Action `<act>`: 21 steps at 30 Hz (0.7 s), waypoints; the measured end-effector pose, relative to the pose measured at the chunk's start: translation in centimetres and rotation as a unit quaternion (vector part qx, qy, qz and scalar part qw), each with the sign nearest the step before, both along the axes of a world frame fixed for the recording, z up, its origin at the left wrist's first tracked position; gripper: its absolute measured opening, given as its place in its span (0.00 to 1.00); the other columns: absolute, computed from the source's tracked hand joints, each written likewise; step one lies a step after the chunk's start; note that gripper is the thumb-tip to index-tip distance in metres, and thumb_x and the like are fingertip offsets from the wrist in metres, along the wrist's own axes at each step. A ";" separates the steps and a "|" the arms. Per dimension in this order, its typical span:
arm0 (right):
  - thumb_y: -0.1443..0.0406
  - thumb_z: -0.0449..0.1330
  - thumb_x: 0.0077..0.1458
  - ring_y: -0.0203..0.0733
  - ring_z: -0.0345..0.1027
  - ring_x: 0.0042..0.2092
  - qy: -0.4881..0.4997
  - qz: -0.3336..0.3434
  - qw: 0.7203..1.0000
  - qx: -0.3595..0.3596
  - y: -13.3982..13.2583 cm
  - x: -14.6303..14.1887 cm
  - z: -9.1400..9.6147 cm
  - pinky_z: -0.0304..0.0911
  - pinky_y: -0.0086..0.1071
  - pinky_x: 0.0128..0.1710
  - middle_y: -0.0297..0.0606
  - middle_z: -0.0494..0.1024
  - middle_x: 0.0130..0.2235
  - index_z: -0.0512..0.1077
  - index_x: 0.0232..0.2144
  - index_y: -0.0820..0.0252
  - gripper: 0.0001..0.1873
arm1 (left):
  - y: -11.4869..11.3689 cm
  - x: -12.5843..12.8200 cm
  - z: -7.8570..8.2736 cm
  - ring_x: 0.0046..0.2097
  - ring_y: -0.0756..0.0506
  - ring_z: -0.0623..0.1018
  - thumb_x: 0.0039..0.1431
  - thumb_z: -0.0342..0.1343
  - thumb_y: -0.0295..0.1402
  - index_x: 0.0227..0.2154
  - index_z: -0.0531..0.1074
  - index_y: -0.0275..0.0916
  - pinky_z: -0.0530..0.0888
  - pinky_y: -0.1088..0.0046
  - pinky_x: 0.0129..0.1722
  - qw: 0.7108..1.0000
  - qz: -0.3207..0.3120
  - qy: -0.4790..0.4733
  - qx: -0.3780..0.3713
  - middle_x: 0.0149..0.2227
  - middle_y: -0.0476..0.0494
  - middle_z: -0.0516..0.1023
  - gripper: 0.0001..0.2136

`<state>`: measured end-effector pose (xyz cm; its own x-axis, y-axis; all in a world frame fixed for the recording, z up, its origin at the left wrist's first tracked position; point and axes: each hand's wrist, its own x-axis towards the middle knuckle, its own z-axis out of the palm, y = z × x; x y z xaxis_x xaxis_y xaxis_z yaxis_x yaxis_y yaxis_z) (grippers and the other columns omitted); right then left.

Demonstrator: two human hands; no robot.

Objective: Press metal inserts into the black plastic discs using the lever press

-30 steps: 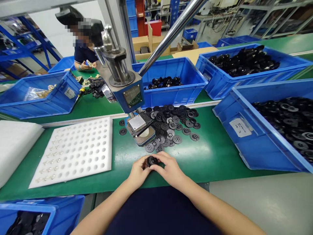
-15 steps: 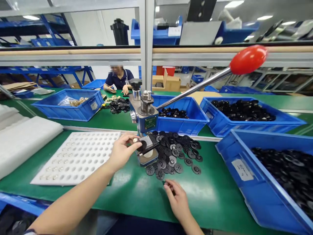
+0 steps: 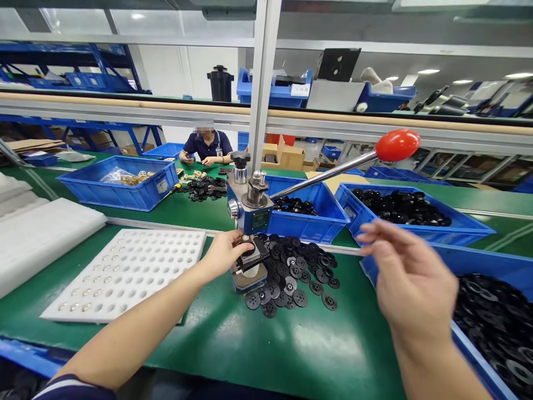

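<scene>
A small blue hand press [image 3: 252,216] stands on the green bench, its long steel lever ending in a red knob [image 3: 397,144] raised up to the right. My left hand [image 3: 227,253] reaches to the press base and pinches a black round part [image 3: 249,250] at the metal fixture under the ram. My right hand [image 3: 410,283] is lifted in the air below the red knob, fingers spread, holding nothing. A heap of black discs [image 3: 295,266] lies on the bench just right of the press.
A white foam tray [image 3: 125,272] with round holes lies at left, white foam sheets [image 3: 37,233] beyond it. Blue bins [image 3: 420,222] of black parts stand at right and behind the press. Another person [image 3: 207,145] sits across the bench.
Both hands left the black part held near the bench edge. My left hand carried it to the press fixture. My right hand rose from the bench toward the red knob.
</scene>
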<state>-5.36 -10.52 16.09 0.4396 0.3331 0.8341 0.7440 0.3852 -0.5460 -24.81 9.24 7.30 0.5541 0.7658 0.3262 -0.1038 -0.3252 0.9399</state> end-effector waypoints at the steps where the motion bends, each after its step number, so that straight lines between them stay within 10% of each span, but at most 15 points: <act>1: 0.54 0.64 0.56 0.39 0.74 0.37 -0.008 0.014 0.999 0.036 0.3 0.1 2.0 0.69 0.33 0.28 0.37 0.78 0.39 0.77 0.45 0.49 0.15 | 0.0 0.0 0.0 0.41 0.40 0.81 0.48 0.62 0.37 0.35 0.78 0.34 0.76 0.64 0.43 1.000 -0.002 0.006 -0.003 0.36 0.40 0.84 0.13; 5: 0.53 0.62 0.59 0.41 0.72 0.51 -0.036 0.077 0.994 0.073 2.1 0.7 7.7 0.71 0.40 0.42 0.40 0.73 0.54 0.67 0.58 0.48 0.25 | 0.1 0.1 -0.3 0.40 0.40 0.82 0.48 0.62 0.37 0.35 0.79 0.34 0.76 0.65 0.43 1.000 0.000 0.006 -0.010 0.37 0.40 0.85 0.13; 9: 0.54 0.60 0.61 0.42 0.75 0.47 -0.071 0.135 0.987 0.049 4.2 0.9 10.0 0.73 0.41 0.41 0.43 0.77 0.47 0.69 0.54 0.58 0.23 | -0.2 0.3 -0.5 0.39 0.41 0.82 0.50 0.61 0.36 0.35 0.79 0.34 0.76 0.66 0.42 1.000 0.019 0.022 0.011 0.37 0.41 0.85 0.12; 14: 0.63 0.63 0.58 0.37 0.74 0.28 -0.086 0.083 0.979 0.167 5.3 0.0 9.2 0.73 0.36 0.31 0.29 0.73 0.26 0.71 0.32 0.61 0.07 | -0.5 0.4 -0.8 0.37 0.42 0.81 0.53 0.61 0.36 0.35 0.80 0.35 0.76 0.68 0.40 0.995 0.061 0.046 0.066 0.34 0.42 0.85 0.10; 21: 0.68 0.61 0.48 0.48 0.75 0.25 -0.008 -0.054 0.969 0.241 4.2 0.0 4.7 0.67 0.40 0.21 0.30 0.66 0.19 0.65 0.16 0.55 0.13 | -0.5 0.7 -0.9 0.36 0.42 0.81 0.55 0.61 0.35 0.35 0.80 0.35 0.76 0.69 0.38 0.993 0.054 0.064 0.087 0.33 0.43 0.84 0.09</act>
<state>-5.40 -6.34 20.84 0.4367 -0.1436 0.8881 0.8006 0.5122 -0.3109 -24.12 8.75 6.44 0.5169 0.7620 0.3900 0.0581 -0.4858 0.8721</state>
